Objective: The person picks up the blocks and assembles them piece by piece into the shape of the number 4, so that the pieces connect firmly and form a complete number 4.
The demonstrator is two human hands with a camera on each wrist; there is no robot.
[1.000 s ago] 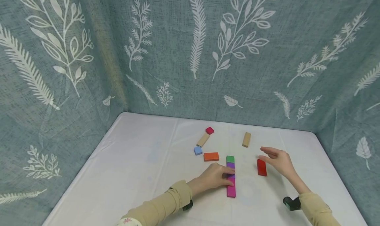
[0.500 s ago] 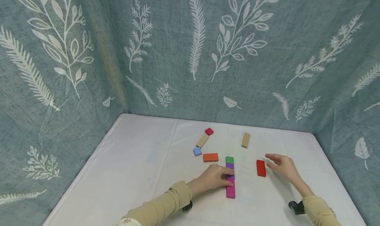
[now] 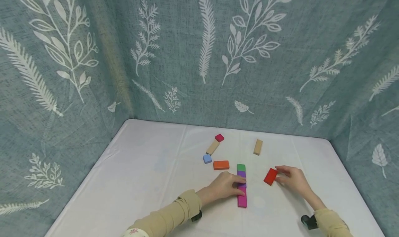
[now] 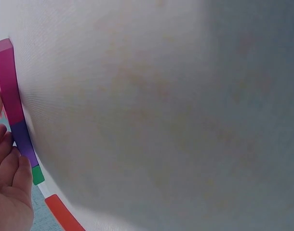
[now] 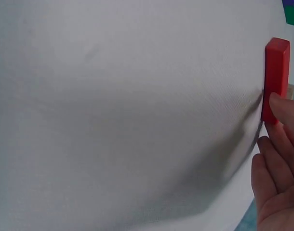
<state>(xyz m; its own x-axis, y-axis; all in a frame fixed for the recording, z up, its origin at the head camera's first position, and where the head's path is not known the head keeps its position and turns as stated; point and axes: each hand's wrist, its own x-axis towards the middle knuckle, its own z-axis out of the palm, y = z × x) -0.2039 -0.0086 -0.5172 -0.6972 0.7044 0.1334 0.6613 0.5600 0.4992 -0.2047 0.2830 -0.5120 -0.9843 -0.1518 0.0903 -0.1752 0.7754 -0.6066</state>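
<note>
A green block [image 3: 241,167], a purple block [image 3: 241,175] and a magenta block [image 3: 242,200] lie end to end in one straight row. My left hand [image 3: 222,185] holds this row from its left side, index finger over the purple block and thumb on the magenta one; its curled fingers [image 4: 8,161] show in the left wrist view. To the right, my right hand [image 3: 293,179] pinches one end of a red block [image 3: 270,176] between thumb and fingers. That block points obliquely toward the row, apart from it; in the right wrist view the thumb [image 5: 284,108] lies against its side.
An orange block [image 3: 221,165] lies left of the row. Farther back are a small blue block [image 3: 207,158], a plain wooden block [image 3: 213,147], a crimson piece [image 3: 219,137] and another wooden block [image 3: 258,147]. A leaf-patterned curtain [image 3: 187,57] surrounds the white table [image 3: 149,167].
My right hand first drew back slightly from the red block, then came in and took its end. The block has turned so it now slants. My left hand has stayed put.
</note>
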